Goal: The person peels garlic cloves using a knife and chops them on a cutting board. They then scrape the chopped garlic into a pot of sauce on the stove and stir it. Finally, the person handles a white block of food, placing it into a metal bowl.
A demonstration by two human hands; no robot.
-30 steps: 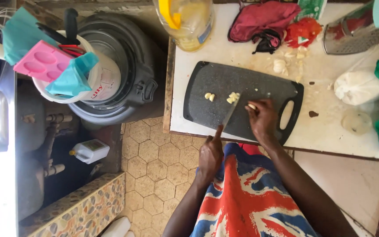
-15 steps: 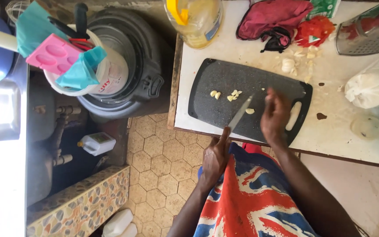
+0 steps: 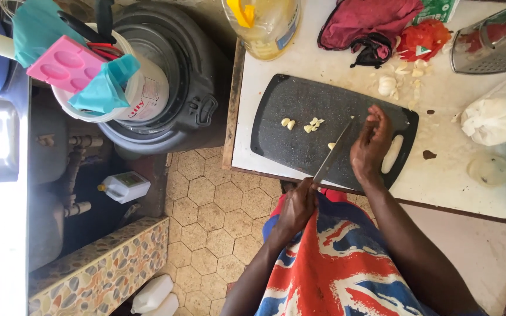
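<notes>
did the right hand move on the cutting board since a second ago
Yes. The right hand has lifted off the garlic pieces and drawn back toward the cutting board handle slot; its fingers now hover beside the knife blade.

— How are your hands set?

— Your left hand (image 3: 295, 209) is closed in a fist near the body, wrist straight, forearm running down toward seven o'clock.

— And the other?

— Your right hand (image 3: 371, 146) lies farther out, at about two o'clock from the left, fingers (image 3: 377, 119) loosely curled and pointing to twelve, forearm trailing toward five.
</notes>
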